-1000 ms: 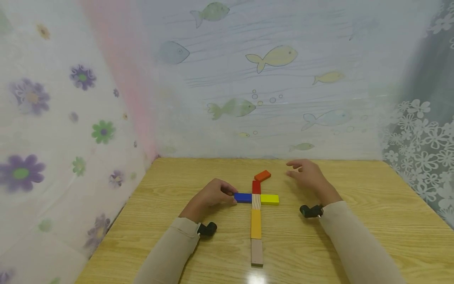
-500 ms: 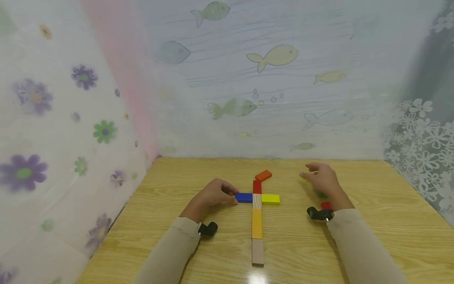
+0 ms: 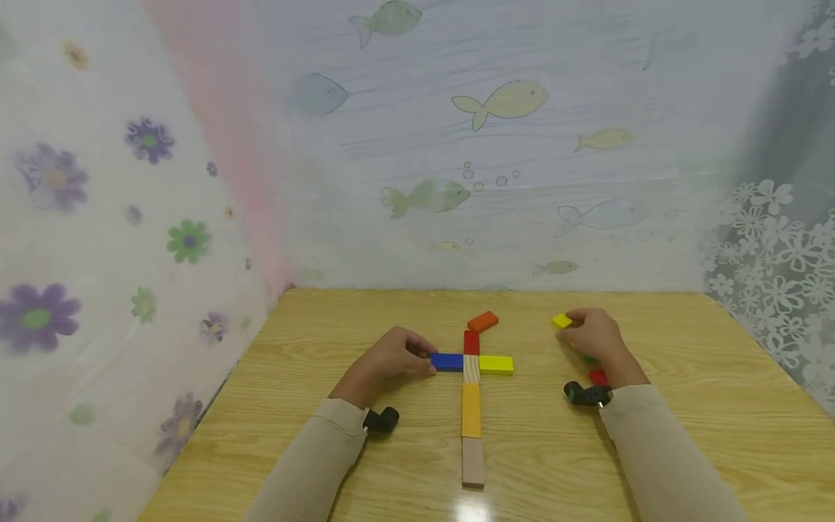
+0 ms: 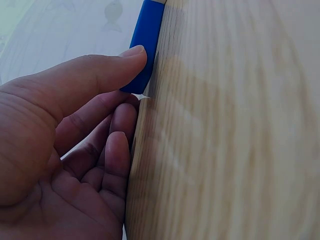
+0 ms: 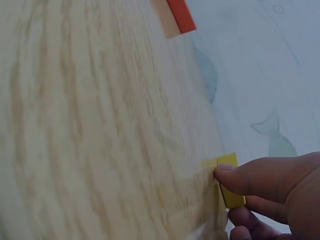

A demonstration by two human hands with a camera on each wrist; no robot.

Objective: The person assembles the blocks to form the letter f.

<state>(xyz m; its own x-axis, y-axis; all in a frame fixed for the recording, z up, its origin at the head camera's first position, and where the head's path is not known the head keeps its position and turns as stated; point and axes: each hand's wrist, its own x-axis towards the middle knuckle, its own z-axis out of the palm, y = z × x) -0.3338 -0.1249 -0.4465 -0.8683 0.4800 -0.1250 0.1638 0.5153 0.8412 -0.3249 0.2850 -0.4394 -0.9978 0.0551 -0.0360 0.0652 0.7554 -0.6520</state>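
Pinching at 2 spots

The left hand [image 3: 396, 357] grips the end of the blue block [image 3: 448, 362], whose long axis runs 9-to-3, at 9 o'clock of the striped block [image 3: 472, 369]. Farther, toward 2 o'clock, the right hand [image 3: 596, 337] pinches a yellow block [image 3: 560, 320], long axis partly covered.

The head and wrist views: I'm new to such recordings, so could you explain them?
No robot here: a person works bare-handed. The wide picture comes from a head-worn camera looking down; the close ones come from wrist cameras. On the wooden table lies a cross of coloured blocks, an orange block near its far end, and a red piece and a green piece partly hidden by the right arm. The left grip, a hand, pinches the cross's blue block; the right grip pinches a separate yellow block.
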